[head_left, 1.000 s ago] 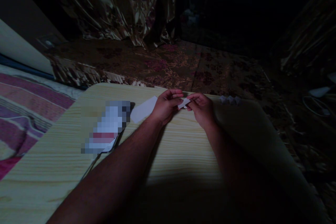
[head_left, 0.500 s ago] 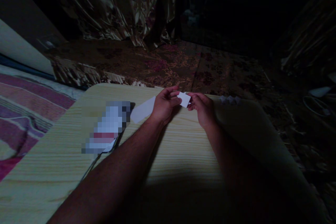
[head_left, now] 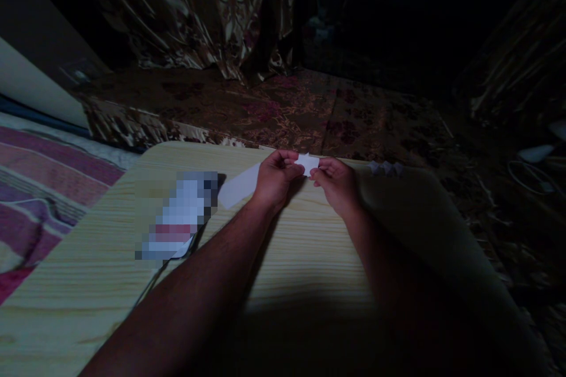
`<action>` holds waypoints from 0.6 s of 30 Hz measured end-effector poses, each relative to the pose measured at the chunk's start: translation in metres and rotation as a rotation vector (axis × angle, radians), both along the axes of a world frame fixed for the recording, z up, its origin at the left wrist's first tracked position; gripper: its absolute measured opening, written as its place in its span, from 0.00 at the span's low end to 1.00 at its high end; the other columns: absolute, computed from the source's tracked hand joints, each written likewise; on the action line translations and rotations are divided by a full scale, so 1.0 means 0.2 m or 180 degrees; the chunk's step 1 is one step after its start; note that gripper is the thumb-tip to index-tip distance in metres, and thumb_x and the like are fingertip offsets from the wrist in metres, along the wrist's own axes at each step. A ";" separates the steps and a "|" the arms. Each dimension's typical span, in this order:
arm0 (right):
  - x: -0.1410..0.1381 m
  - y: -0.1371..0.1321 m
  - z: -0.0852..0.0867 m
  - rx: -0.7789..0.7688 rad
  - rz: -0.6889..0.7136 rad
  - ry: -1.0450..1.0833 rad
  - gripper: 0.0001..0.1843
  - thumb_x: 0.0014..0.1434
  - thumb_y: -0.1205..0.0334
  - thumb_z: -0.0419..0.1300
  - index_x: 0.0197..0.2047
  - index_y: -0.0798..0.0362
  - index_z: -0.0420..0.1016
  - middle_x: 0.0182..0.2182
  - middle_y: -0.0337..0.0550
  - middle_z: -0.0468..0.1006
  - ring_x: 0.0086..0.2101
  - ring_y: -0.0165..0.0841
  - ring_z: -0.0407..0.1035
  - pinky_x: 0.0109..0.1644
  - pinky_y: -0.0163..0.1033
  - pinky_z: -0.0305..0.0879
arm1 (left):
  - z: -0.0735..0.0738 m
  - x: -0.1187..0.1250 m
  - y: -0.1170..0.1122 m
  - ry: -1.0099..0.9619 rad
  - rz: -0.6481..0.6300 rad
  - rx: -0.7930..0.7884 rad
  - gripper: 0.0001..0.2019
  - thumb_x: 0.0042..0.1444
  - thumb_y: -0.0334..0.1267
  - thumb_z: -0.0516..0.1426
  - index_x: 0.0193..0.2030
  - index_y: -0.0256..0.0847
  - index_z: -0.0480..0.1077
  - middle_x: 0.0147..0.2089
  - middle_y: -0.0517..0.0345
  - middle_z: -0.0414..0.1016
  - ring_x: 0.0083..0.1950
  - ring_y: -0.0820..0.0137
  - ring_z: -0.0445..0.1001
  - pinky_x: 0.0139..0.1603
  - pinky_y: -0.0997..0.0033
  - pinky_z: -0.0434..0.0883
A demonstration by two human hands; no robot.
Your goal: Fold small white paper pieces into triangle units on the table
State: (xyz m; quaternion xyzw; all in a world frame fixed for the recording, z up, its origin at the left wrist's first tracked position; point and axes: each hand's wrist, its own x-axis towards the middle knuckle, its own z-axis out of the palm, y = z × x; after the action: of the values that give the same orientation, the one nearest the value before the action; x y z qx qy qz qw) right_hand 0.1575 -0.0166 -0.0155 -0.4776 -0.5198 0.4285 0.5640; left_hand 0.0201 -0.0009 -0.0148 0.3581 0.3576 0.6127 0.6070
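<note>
A small folded piece of white paper (head_left: 308, 163) is pinched between my two hands, above the far edge of the table. My left hand (head_left: 275, 175) grips its left side with thumb and fingers. On the other side, my right hand (head_left: 337, 180) has thumb and fingers closed on the right edge. Beside my left wrist a flat white paper strip (head_left: 241, 187) lies on the table, partly covered by that hand. Several small folded white paper pieces (head_left: 385, 168) sit in a row to the right of my right hand.
A blurred-out phone-like device (head_left: 181, 212) with a cable lies at the left of the light wooden table (head_left: 309, 259). Behind stands a seat with flowered cloth (head_left: 265, 109) below a curtain (head_left: 234, 12). Striped bedding (head_left: 35, 188) is at the left.
The folded paper has turned from a tilted position to nearly level, and a small point now shows at its top. My right thumb has moved onto its near edge.
</note>
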 end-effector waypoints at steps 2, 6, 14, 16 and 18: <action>0.01 0.00 -0.01 0.0016 -0.0059 -0.0048 0.10 0.50 0.59 0.64 0.35 0.54 0.73 0.25 0.39 0.78 0.25 0.29 0.70 0.28 0.34 0.66 | 0.01 0.00 -0.01 0.0060 -0.0051 0.0055 0.18 0.36 0.28 0.66 0.37 0.38 0.70 0.31 0.62 0.72 0.30 0.75 0.71 0.35 0.73 0.70; 0.01 0.00 -0.02 0.0074 -0.0071 -0.0199 0.09 0.51 0.58 0.63 0.35 0.53 0.74 0.24 0.37 0.77 0.25 0.29 0.69 0.29 0.35 0.67 | 0.01 0.01 -0.02 0.0333 -0.0034 0.0298 0.22 0.39 0.30 0.66 0.45 0.40 0.71 0.40 0.57 0.75 0.37 0.72 0.74 0.40 0.70 0.71; 0.02 0.00 -0.02 0.0261 -0.0129 -0.0364 0.08 0.52 0.58 0.63 0.34 0.53 0.76 0.25 0.38 0.77 0.26 0.30 0.70 0.32 0.35 0.67 | 0.00 0.03 -0.04 0.1108 0.0225 0.0649 0.13 0.44 0.30 0.62 0.39 0.39 0.77 0.34 0.58 0.76 0.33 0.72 0.71 0.35 0.73 0.68; 0.02 0.00 -0.02 0.0297 -0.0167 -0.0412 0.08 0.53 0.57 0.62 0.34 0.53 0.76 0.25 0.38 0.77 0.26 0.30 0.70 0.32 0.35 0.66 | 0.00 0.03 -0.04 0.1109 0.0207 0.0629 0.12 0.44 0.31 0.62 0.38 0.39 0.76 0.32 0.59 0.75 0.31 0.73 0.70 0.33 0.74 0.68; 0.02 0.00 -0.02 0.0325 -0.0201 -0.0430 0.08 0.53 0.57 0.62 0.32 0.53 0.75 0.25 0.38 0.77 0.26 0.30 0.69 0.31 0.34 0.65 | 0.00 0.03 -0.05 0.1075 0.0182 0.0613 0.11 0.43 0.31 0.62 0.37 0.39 0.75 0.31 0.60 0.74 0.30 0.74 0.70 0.32 0.74 0.67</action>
State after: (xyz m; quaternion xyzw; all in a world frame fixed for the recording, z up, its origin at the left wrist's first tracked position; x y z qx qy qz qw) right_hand 0.1613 -0.0165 -0.0198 -0.4921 -0.5626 0.3503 0.5644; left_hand 0.0269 -0.0099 -0.0146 0.5020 0.4041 0.5923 0.4837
